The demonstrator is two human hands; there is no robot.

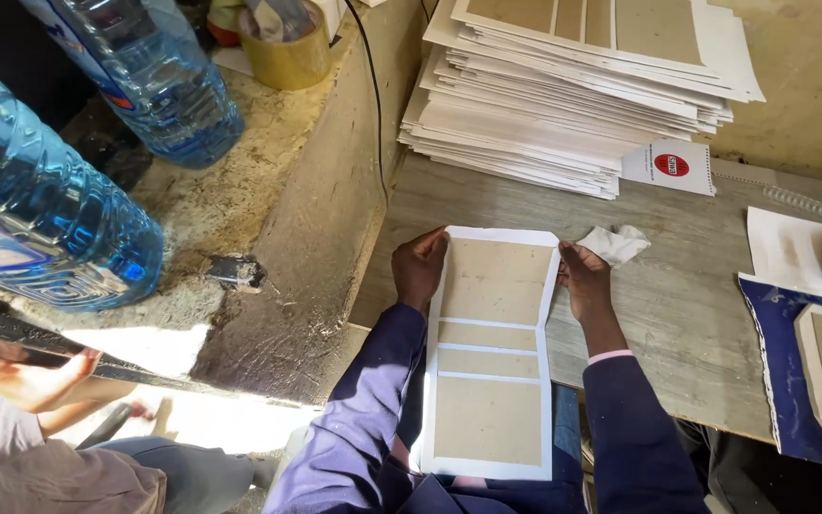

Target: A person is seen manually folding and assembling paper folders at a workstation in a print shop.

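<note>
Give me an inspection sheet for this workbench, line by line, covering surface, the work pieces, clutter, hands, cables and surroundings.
Surface: grey wooden table, worn.
Job's things: white sheet with four brown card panels, overhanging the table's near edge; tall stack of similar sheets at the back.
Clutter: crumpled white cloth; small white card with a red dot; blue sheet with a board on it.
Hands: left hand grips the sheet's left edge, right hand its right edge.
Cables: black cable running down the ledge.
Surroundings: two blue water bottles, a tape roll, another person's arm at lower left.
</note>
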